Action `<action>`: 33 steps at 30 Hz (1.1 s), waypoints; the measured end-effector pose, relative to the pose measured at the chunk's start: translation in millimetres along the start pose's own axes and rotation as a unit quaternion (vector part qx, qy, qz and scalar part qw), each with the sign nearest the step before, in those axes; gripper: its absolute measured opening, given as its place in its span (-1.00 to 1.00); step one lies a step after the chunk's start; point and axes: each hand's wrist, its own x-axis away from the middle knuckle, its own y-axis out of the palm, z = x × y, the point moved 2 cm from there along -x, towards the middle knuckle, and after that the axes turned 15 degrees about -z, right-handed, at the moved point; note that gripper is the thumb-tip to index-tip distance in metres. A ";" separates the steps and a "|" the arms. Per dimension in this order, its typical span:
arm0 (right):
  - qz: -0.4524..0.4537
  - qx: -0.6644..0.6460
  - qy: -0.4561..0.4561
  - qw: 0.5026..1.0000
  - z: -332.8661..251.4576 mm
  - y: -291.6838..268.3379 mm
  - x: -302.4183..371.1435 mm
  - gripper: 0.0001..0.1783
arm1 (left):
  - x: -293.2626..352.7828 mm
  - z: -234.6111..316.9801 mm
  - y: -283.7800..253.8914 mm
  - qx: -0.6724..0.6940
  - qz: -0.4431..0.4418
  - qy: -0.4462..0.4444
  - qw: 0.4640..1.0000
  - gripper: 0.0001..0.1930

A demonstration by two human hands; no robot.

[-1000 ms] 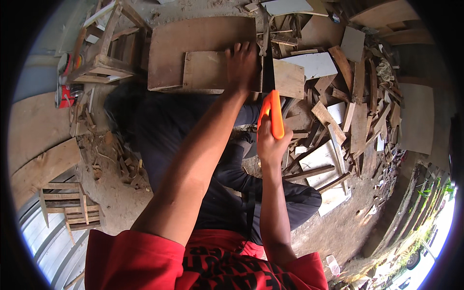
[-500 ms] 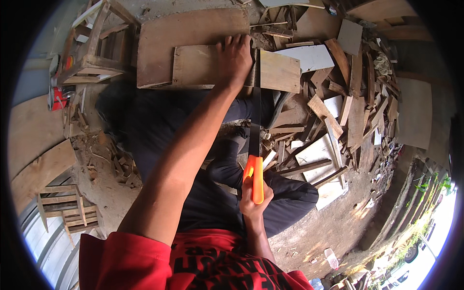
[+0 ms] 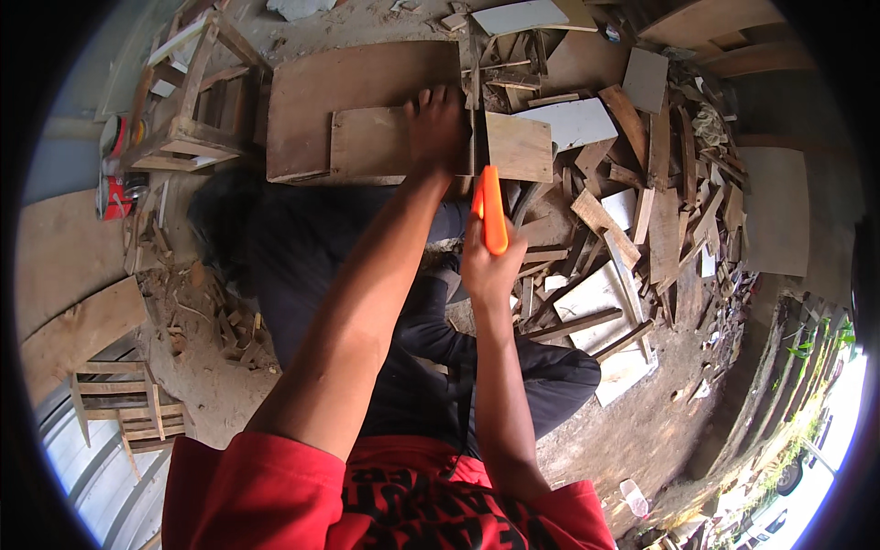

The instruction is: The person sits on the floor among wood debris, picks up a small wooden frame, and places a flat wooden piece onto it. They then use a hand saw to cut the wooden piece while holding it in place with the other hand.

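My left hand (image 3: 434,128) lies spread on a light wooden board (image 3: 368,143), its fingers pointing away from me and pressing near the board's right part. My right hand (image 3: 490,257) is wrapped round the orange handle of a handsaw (image 3: 493,216). The saw's dark blade runs away from me, just right of my left hand. Beyond the blade the board's paler right end (image 3: 521,147) sticks out. A wider brown wooden panel (image 3: 321,82) lies under the board. Whether the blade has cut right through the board I cannot tell.
Wood offcuts (image 3: 660,211) are heaped on the right, with white panels (image 3: 576,121) among them. A wooden stool-like frame (image 3: 188,128) stands at the far left, beside a red object (image 3: 115,194). My crossed legs in dark trousers (image 3: 412,367) lie below the work.
My right hand has pushed the saw away from me, bringing its handle up close to the board. My left hand still presses the board, which appears slightly lower in view.
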 end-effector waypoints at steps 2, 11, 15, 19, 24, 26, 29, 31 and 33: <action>-0.002 -0.029 0.017 0.999 6.6 2.3 41.3 -0.88 | -4.8 -6.8 5.8 -0.029 0.021 -0.007 0.999 -0.78; -0.010 -0.015 0.020 1.000 20.1 -15.1 140.4 -0.90 | 0.0 -2.8 -1.9 0.004 0.044 0.019 0.999 -0.81; -0.003 -0.079 0.028 0.997 10.4 -15.5 85.1 -0.87 | -0.1 -5.1 -1.9 -0.033 0.015 0.007 0.999 -0.73; -0.002 -0.027 0.005 1.000 1.1 -4.7 8.2 -0.85 | -2.2 -5.7 3.5 -0.017 0.038 0.016 0.999 -0.77; 0.001 -0.031 -0.004 1.000 0.1 -4.2 -12.7 -0.84 | -1.2 3.6 1.4 0.001 0.039 0.017 0.999 -0.77; -0.012 -0.013 -0.003 1.000 -0.2 -1.0 11.1 -0.85 | -2.4 -7.6 12.6 -0.032 0.115 0.020 0.993 -0.78; 0.004 -0.056 0.042 0.998 13.8 -5.1 81.3 -0.91 | -5.0 -9.4 15.5 -0.055 0.100 0.006 0.993 -0.79; -0.019 -0.038 0.044 0.998 14.9 -10.1 120.4 -0.91 | -2.5 -6.5 8.7 -0.031 0.082 0.013 0.996 -0.79; -0.035 0.020 0.055 0.998 21.9 -13.1 139.6 -0.92 | -1.0 -4.8 5.7 -0.010 0.066 0.020 0.998 -0.79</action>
